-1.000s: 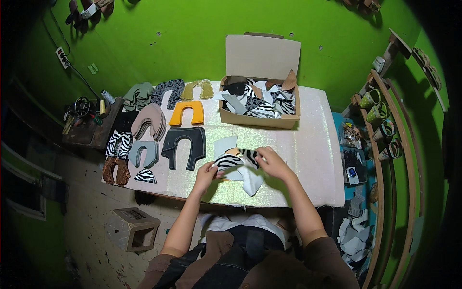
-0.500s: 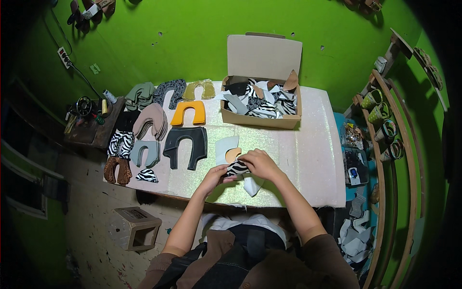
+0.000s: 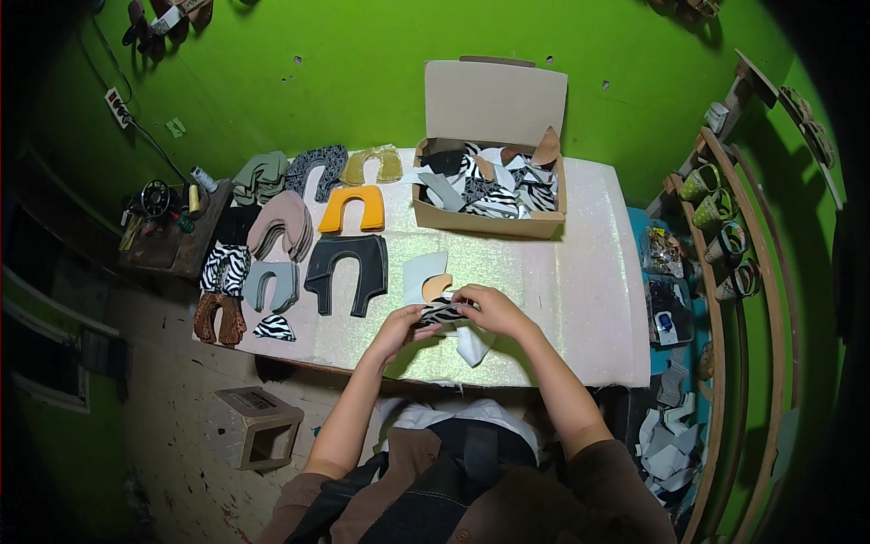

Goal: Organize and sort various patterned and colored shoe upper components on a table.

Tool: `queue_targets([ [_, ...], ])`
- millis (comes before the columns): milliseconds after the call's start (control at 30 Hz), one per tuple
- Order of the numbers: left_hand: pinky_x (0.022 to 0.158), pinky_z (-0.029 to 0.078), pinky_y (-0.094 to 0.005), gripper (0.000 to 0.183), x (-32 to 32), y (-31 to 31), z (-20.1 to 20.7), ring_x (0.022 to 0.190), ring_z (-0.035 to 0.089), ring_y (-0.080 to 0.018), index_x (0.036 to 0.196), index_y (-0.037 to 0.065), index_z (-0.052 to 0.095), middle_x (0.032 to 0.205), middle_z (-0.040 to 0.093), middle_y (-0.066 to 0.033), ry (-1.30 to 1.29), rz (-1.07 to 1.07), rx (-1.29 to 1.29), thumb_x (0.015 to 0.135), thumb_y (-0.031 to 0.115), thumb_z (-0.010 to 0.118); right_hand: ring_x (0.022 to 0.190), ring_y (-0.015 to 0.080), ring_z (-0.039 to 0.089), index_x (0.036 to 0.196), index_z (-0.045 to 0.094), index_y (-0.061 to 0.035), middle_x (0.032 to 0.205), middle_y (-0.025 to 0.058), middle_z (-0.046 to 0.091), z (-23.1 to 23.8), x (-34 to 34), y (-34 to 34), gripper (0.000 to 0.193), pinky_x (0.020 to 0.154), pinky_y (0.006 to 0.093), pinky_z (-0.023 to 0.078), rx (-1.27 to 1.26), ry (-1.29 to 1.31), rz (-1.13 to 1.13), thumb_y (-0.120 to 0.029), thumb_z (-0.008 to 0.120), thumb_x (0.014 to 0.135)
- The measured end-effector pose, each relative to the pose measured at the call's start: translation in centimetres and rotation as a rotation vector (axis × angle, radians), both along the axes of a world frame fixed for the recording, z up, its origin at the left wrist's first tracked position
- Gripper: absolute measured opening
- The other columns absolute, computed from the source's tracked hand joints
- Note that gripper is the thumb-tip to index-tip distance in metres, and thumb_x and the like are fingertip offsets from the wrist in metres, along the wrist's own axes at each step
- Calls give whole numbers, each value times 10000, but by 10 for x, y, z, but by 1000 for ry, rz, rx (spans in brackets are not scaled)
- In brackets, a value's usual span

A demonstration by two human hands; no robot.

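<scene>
Over the front middle of the table, a zebra-striped piece (image 3: 441,313) of material is held between my two hands. My left hand (image 3: 399,330) grips its left end, and my right hand (image 3: 490,310) pinches its right end. Just beyond it lie a pale grey piece (image 3: 422,272) and an orange-tan piece (image 3: 437,286), partly covered. A white piece (image 3: 472,347) lies beneath, close to the table's front edge. Off to the left rests another zebra-striped piece (image 3: 275,327), by itself.
U-shaped cut pieces in black (image 3: 347,272), orange (image 3: 353,209), pink (image 3: 282,224) and other colours lie in stacks on the left of the table (image 3: 589,299). An open cardboard box (image 3: 489,220) full of scraps stands at the back. A wooden rack (image 3: 770,299) holds footwear at right.
The striped piece has turned flatter between my hands, and its stripes show at a lower tilt. Both hands stay in nearly the same place.
</scene>
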State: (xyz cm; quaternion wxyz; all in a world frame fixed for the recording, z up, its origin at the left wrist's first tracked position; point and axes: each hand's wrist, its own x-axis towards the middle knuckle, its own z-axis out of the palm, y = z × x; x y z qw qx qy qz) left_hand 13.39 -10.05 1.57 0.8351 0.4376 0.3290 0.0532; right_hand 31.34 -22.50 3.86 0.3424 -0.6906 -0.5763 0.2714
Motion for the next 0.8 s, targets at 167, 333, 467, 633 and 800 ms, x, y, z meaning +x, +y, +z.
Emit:
queue_targets([
  [167, 812, 535, -292, 292, 3, -1, 0, 968, 621, -268, 1177, -87, 450, 1117, 561, -188, 5, -56, 16, 938, 47, 351, 848, 285, 594, 985, 624, -46, 930, 131, 605, -3, 1, 3, 180, 759, 346, 469, -2, -60, 4, -112, 589, 821],
  [333, 801, 538, -273, 290, 5, -4, 1, 950, 629, -246, 1169, -91, 466, 1104, 568, -173, -17, -80, 14, 938, 48, 358, 855, 291, 590, 1005, 626, -48, 915, 130, 595, -5, -4, 5, 201, 758, 349, 469, 31, -61, -49, -100, 585, 816],
  [467, 793, 533, -244, 296, 5, -4, -1, 946, 627, -211, 1193, -62, 470, 1099, 573, -138, -8, -94, 8, 947, 86, 399, 864, 294, 587, 1022, 632, -50, 915, 132, 590, -12, -7, 5, 221, 762, 352, 469, 40, -9, -111, -99, 585, 812],
  [633, 821, 506, -238, 313, 4, -5, -4, 979, 599, -167, 1214, -46, 471, 1107, 570, -108, -21, -148, 87, 919, 61, 477, 861, 288, 585, 1033, 633, -49, 935, 129, 587, -18, -7, 7, 231, 770, 344, 468, 37, 28, -132, -100, 588, 812],
  [800, 805, 499, -225, 321, 5, -5, -4, 922, 598, -140, 1228, -35, 468, 1086, 573, -87, -13, -162, 166, 915, 40, 475, 894, 292, 586, 1021, 634, -22, 972, 145, 581, -21, -10, 9, 228, 833, 342, 456, -82, 374, -206, -93, 585, 809],
])
